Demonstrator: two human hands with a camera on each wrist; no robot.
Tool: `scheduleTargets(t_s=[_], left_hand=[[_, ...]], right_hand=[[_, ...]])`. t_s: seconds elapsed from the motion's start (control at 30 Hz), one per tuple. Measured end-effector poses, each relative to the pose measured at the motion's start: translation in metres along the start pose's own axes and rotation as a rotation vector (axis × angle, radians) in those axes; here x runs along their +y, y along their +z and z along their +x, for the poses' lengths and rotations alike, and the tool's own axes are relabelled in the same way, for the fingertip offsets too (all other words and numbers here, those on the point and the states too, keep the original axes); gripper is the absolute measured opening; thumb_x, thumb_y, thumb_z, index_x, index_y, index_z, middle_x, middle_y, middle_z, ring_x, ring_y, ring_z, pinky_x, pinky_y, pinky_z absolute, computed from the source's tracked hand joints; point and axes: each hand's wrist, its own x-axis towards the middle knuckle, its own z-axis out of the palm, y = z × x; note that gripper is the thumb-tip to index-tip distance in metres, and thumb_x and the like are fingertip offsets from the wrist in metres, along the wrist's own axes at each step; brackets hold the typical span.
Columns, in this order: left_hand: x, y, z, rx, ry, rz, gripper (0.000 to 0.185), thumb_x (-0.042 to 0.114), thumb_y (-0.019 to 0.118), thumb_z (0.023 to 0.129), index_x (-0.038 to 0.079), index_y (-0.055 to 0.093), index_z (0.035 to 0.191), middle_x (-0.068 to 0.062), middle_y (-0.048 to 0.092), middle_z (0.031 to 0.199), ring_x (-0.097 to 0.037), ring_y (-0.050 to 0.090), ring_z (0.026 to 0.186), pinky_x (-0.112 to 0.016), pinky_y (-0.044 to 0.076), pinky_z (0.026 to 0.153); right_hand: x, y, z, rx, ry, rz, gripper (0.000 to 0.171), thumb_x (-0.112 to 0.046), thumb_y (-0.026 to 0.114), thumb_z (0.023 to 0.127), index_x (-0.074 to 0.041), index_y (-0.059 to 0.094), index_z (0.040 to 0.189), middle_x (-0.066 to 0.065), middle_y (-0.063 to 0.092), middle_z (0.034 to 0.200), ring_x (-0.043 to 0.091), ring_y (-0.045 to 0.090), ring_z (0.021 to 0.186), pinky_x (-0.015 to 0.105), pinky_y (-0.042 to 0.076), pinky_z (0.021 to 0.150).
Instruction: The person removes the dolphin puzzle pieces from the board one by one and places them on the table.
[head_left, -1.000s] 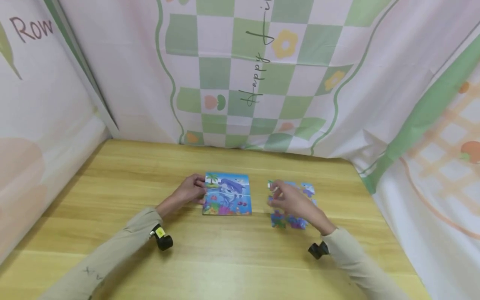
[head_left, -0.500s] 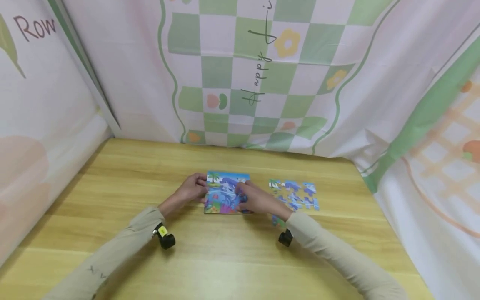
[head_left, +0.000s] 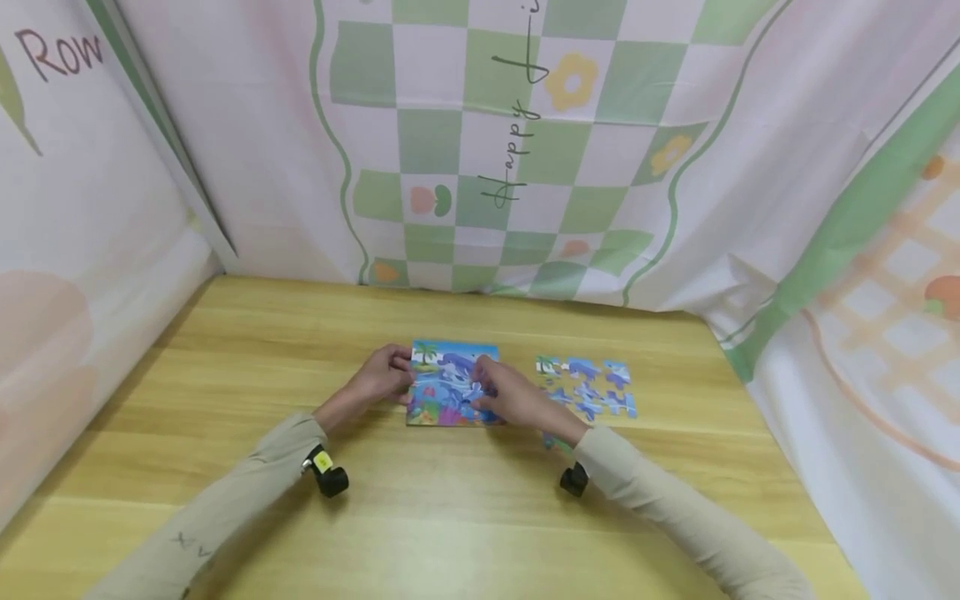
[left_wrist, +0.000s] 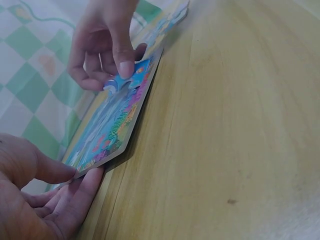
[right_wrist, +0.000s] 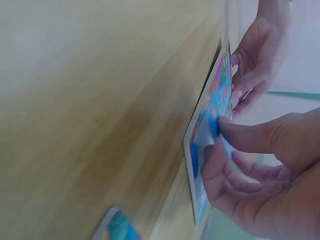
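A square jigsaw board (head_left: pixel 446 400) with a dolphin and palm tree picture lies on the wooden table. My left hand (head_left: pixel 384 375) grips its left edge; in the left wrist view the thumb is on top and fingers are below. Over the board's right side, my right hand (head_left: pixel 517 400) pinches a blue puzzle piece (left_wrist: pixel 126 80) between thumb and fingers. The left wrist view shows this piece right at the board's surface, by the coral-coloured border. In the head view the right fingers hide most of it.
Loose puzzle pieces (head_left: pixel 588 392) lie in rows to the right of the board, the lower ones partly hidden behind the right forearm. The wooden table (head_left: pixel 442 517) meets a checked cloth curtain (head_left: pixel 517 167) at the back.
My right hand has moved left from the loose pieces to the board's right side, and has stayed nearly still there for the last half second. My left hand keeps its grip.
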Motion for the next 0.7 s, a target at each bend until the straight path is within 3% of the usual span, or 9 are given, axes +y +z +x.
scheduleTargets(t_s=[0.27,0.47,0.7], left_hand=[[-0.001,0.000,-0.001,0.001,0.010,0.013,0.050,-0.005,0.058,0.100,-0.011,0.041,0.146,-0.022,0.052,0.124,-0.024,0.061,0.094,-0.030,0.069,0.072],[-0.001,0.000,-0.001,-0.006,0.017,0.014,0.049,-0.005,0.057,0.100,-0.013,0.040,0.146,-0.023,0.053,0.123,-0.022,0.061,0.090,-0.029,0.069,0.071],[-0.001,0.001,0.000,-0.002,0.002,0.004,0.049,-0.006,0.057,0.100,-0.010,0.041,0.147,-0.022,0.052,0.123,-0.021,0.061,0.090,-0.028,0.069,0.072]], right_hand=[[0.013,-0.012,-0.014,0.049,-0.089,0.124,0.025,-0.001,0.069,0.098,0.004,0.060,0.121,0.012,0.069,0.100,0.022,0.066,0.091,0.032,0.065,0.082],[0.035,-0.041,-0.045,0.056,-0.087,0.151,0.024,-0.004,0.068,0.099,0.004,0.061,0.121,0.015,0.069,0.108,0.029,0.068,0.101,0.043,0.064,0.092],[0.070,-0.090,-0.092,0.005,-0.050,0.217,0.024,0.004,0.065,0.097,0.012,0.060,0.120,0.024,0.070,0.105,0.025,0.069,0.092,0.038,0.068,0.075]])
